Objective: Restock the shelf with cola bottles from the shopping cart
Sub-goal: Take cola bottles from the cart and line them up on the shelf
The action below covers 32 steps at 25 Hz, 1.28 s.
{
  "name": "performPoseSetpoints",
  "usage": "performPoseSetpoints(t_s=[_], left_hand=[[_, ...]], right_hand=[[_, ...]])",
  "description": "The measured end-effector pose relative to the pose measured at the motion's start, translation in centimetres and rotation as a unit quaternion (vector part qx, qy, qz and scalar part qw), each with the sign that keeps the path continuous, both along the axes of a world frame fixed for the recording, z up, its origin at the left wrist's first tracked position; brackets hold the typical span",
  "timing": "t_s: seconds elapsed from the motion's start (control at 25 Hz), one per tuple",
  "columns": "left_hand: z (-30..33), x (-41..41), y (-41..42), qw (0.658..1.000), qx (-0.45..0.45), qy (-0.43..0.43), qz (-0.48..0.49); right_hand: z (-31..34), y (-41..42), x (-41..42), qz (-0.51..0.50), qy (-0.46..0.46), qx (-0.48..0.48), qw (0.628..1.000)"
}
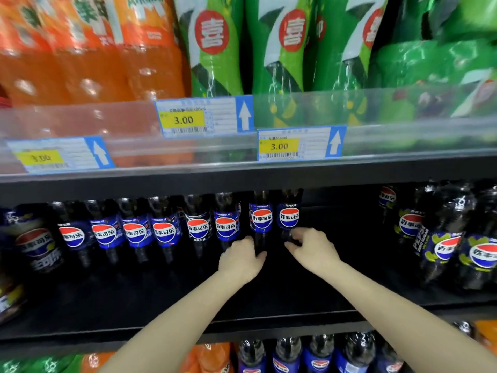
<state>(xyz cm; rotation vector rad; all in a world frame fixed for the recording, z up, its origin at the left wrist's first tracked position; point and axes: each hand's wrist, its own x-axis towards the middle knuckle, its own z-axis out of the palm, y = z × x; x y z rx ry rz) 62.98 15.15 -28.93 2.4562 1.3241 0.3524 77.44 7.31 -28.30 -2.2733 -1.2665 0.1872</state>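
Bare black shelf lies open between the cola row toward its left end and the yellow-labelled bottles at its right end; the upper shelf's edge limits headroom.

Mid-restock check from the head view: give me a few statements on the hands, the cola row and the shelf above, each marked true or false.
1. Both hands, left hand and right hand, are at the right end of the cola row. True.
2. The shelf is packed with bottles right of the right hand. False: a dark gap lies there before the zero-sugar bottles.
3. Green bottles stand on the shelf above. True.
4. The price tag reads 5.00. False: it reads 3.00.
5. The shopping cart is in view. False: none shows.
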Motion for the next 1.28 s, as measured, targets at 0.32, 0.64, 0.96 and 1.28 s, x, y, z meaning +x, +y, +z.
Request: performPoseSetpoints(t_s=[0.32,0.64,0.96,1.28], left_hand=[[8.7,-12.2,-3.7,0.979,0.142,0.109,-0.098],[13.2,-27.4,-7.9,0.962,0.220,0.138,-0.086],[15.3,-44.0,-10.6,0.962,0.207,0.175,0.013],[15.9,-61.2,-12.4,0.953,0.147,0.186,0.189]], right_hand=[[9.2,-5.1,-10.5,0.144,-0.185,-0.111,0.966],[13.5,-8.3,-24.7,0.233,-0.282,-0.027,0.930],[15.4,-7.0,-39.6,0.359,-0.304,0.025,0.882],[16.1,-1.7,-56.1,0.511,-0.295,0.064,0.805]])
